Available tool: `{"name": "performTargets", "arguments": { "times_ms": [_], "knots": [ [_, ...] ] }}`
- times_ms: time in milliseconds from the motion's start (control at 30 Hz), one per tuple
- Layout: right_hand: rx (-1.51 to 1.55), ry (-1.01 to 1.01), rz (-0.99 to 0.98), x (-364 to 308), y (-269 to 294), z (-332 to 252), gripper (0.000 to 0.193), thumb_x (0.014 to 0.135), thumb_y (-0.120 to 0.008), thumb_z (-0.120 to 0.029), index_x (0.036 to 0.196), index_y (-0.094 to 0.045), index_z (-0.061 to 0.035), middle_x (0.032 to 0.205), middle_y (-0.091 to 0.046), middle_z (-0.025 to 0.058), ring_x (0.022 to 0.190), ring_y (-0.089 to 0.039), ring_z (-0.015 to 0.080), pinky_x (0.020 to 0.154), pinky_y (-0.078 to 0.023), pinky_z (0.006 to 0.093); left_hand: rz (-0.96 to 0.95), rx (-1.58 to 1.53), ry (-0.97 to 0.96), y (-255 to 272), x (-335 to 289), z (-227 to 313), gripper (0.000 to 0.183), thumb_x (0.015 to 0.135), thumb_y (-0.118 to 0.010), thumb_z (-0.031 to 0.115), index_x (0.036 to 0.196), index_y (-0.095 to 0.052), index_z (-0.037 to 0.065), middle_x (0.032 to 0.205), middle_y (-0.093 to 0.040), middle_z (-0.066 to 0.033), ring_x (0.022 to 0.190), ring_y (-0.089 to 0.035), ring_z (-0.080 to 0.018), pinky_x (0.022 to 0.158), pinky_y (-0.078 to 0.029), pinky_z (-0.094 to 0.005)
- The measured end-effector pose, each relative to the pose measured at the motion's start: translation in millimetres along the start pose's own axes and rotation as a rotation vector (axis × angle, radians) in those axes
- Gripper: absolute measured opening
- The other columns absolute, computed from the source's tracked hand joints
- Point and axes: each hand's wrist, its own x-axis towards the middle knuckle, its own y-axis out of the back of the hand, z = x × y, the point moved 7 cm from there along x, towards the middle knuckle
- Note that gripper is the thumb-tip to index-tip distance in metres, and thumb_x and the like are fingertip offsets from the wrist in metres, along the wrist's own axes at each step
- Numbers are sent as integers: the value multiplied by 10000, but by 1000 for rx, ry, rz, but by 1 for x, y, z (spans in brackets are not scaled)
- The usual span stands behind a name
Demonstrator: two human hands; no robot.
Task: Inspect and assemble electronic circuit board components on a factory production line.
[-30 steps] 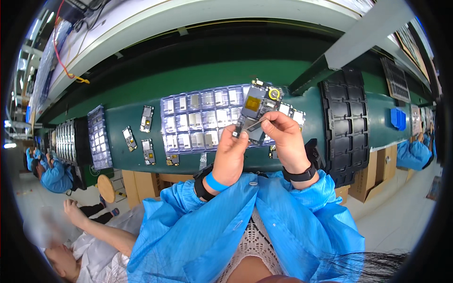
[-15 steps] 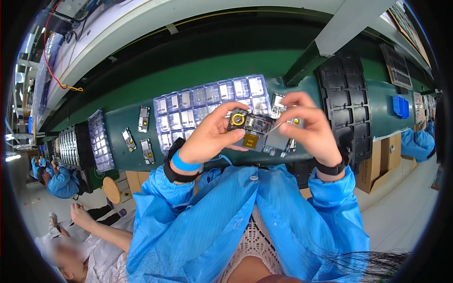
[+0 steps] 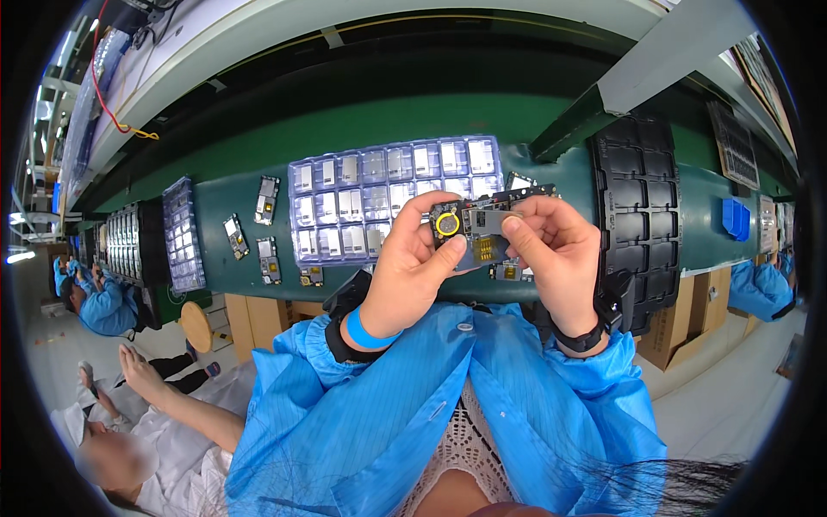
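Observation:
In front of my chest, my left hand (image 3: 409, 267) grips a dark circuit board (image 3: 446, 226) by its left end, thumb on the near edge. The board carries a yellow ring, and gold contacts show at its lower side. My right hand (image 3: 564, 250) pinches a thin grey metal plate (image 3: 489, 221) between thumb and fingers, held over the right part of the board. My fingers hide whether the plate is seated on it. Just below the hands, another board (image 3: 512, 273) lies on the green table, partly covered by my right hand.
Behind my hands lies a clear compartment tray (image 3: 294, 215) of silvery plates. Several loose boards (image 3: 266, 200) are to its left. A black tray (image 3: 637, 194) sits at right, beyond it a blue bin (image 3: 735, 220). A slanted post (image 3: 637, 77) stands behind. Co-workers (image 3: 112, 297) are nearby.
My right hand has turned, and the grey plate now shows flat over the board instead of a thin edge. The board in my left hand has shifted slightly right.

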Motion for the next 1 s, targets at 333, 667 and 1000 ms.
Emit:
{"name": "performTargets", "arguments": {
  "times_ms": [333, 667, 1000],
  "knots": [
    [-4, 20, -13, 1, -1, 3, 124, 782, -627, -45, 872, -577, 25, 680, -584, 0, 568, -492, 16, 487, -387, 152, -8, 60, -38, -5, -1, 2, 400, 839, -474, -38, 1206, -329, 32, 1030, -544, -116, 925, -550, -134, 799, -485, -269],
    [-9, -10, -21, 3, 1, 3, 123, 789, -618, -38, 882, -576, 29, 677, -583, -2, 563, -477, 10, 478, -367, 149, -36, 94, -37, -7, 2, 3, 395, 841, -470, -40, 1203, -331, 33, 1034, -536, -106, 935, -538, -124, 801, -475, -256],
    [-52, 12, -2, 7, 0, 3, 120, 783, -619, -30, 871, -576, 38, 691, -595, 11, 587, -496, 14, 522, -399, 150, -42, 84, -36, -7, 4, 5, 398, 839, -471, -44, 1203, -329, 27, 1041, -529, -104, 945, -527, -118, 810, -466, -248]
  ]
}}
